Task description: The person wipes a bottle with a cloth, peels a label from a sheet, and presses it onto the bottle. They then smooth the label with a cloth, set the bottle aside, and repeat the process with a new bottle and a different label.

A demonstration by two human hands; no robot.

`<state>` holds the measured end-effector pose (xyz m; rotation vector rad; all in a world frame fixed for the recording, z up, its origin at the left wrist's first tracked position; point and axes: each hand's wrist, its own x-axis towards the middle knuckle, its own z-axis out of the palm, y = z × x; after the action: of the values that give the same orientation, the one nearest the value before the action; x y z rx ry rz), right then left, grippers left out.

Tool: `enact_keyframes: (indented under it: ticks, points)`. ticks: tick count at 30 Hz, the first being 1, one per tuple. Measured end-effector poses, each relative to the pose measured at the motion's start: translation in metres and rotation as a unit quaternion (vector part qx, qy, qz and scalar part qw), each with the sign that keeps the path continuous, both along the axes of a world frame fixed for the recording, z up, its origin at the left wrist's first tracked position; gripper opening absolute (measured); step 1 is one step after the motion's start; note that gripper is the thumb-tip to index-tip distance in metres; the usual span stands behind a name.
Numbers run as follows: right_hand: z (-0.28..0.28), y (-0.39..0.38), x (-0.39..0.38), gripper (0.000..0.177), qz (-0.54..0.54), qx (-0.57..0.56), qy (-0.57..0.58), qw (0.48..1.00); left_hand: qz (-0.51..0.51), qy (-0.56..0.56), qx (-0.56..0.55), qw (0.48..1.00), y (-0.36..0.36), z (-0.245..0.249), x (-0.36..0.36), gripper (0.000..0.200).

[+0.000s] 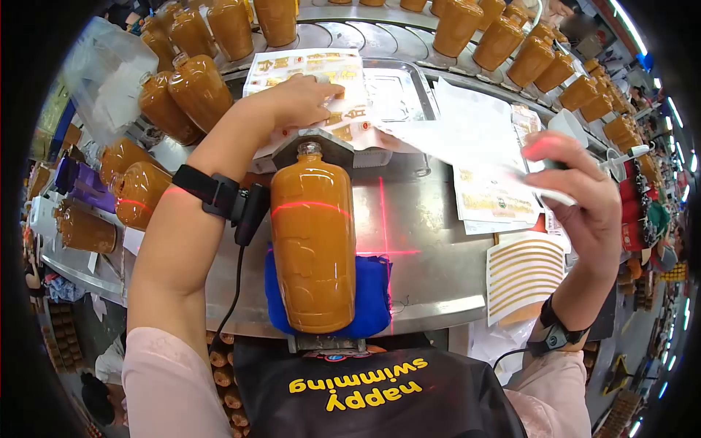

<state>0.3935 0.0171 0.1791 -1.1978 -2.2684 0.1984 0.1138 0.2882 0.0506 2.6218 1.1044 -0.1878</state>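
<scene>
My left hand point(310, 101) lies with its fingers spread flat on a sheet of gold-printed decals point(337, 71), beyond the bottle's neck. My right hand point(577, 182) is raised at the right, thumb and fingers pinched on a thin white sheet of paper point(475, 135); its edge by the fingertips is blurred. That white sheet stretches left toward the decals. Between my arms an amber-brown glass bottle point(312, 241) lies on a blue cloth point(376, 296), its neck against a metal rest point(339, 150). Red laser lines cross the bottle and the metal table.
More printed sheets point(496, 201) and a sheet of curved gold strips point(524, 274) lie at the right. Several brown bottles point(201, 91) stand at the left. Others ride a curved conveyor point(394, 36) at the back. A metal tray point(398, 87) sits beyond the decals.
</scene>
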Motion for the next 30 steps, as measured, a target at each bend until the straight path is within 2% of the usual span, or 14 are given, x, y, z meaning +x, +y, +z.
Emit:
enact_keyframes:
  ticks: [3, 7, 10, 14, 16, 20, 23, 24, 25, 26, 27, 28, 30]
  points:
    - [0.014, -0.003, 0.011, 0.014, -0.035, 0.025, 0.001, 0.999, -0.009, -0.003, 0.008, 1.000, 0.001, -0.002, -0.001, 0.058]
    - [0.027, -0.004, 0.023, 0.024, -0.068, 0.022, 0.076, 0.995, -0.021, -0.016, 0.033, 0.999, 0.001, -0.005, -0.003, 0.058]
    - [0.034, -0.004, 0.038, 0.027, -0.141, 0.013, 0.122, 0.982, -0.012, -0.043, 0.039, 0.998, -0.003, -0.005, -0.004, 0.059]
    - [0.057, 0.002, 0.049, 0.032, -0.198, -0.036, 0.177, 0.963, -0.015, -0.016, 0.025, 0.999, -0.007, 0.004, -0.002, 0.060]
    - [0.071, 0.012, 0.065, 0.038, -0.213, -0.032, 0.176, 0.961, -0.018, -0.016, 0.028, 0.999, -0.006, 0.002, -0.002, 0.061]
    - [0.098, 0.039, 0.077, 0.038, -0.212, -0.066, 0.170, 0.960, -0.001, -0.042, 0.032, 0.999, -0.006, -0.001, -0.003, 0.064]
    - [0.107, 0.073, 0.099, 0.036, -0.182, -0.081, 0.124, 0.972, -0.031, -0.157, -0.015, 0.987, -0.024, 0.035, -0.005, 0.067]
    - [0.109, 0.087, 0.084, 0.036, -0.183, -0.101, 0.094, 0.973, -0.096, -0.287, -0.071, 0.951, -0.017, 0.034, -0.004, 0.072]
    - [0.110, 0.098, 0.066, 0.036, -0.181, -0.122, 0.063, 0.974, -0.049, -0.371, -0.267, 0.888, -0.041, 0.064, -0.001, 0.070]
    - [0.113, 0.102, 0.043, 0.029, -0.164, -0.115, 0.054, 0.978, -0.058, -0.418, -0.359, 0.832, -0.044, 0.081, -0.002, 0.071]
    - [0.119, 0.102, 0.017, 0.022, -0.145, -0.108, 0.045, 0.982, -0.098, -0.459, -0.395, 0.790, -0.051, 0.090, 0.001, 0.069]
    - [0.121, 0.105, 0.000, 0.017, -0.126, -0.100, 0.036, 0.986, -0.121, -0.477, -0.359, 0.793, -0.063, 0.106, 0.006, 0.066]
    - [0.120, 0.125, -0.008, 0.018, -0.096, -0.107, 0.030, 0.989, -0.137, -0.506, -0.271, 0.808, -0.074, 0.116, 0.017, 0.059]
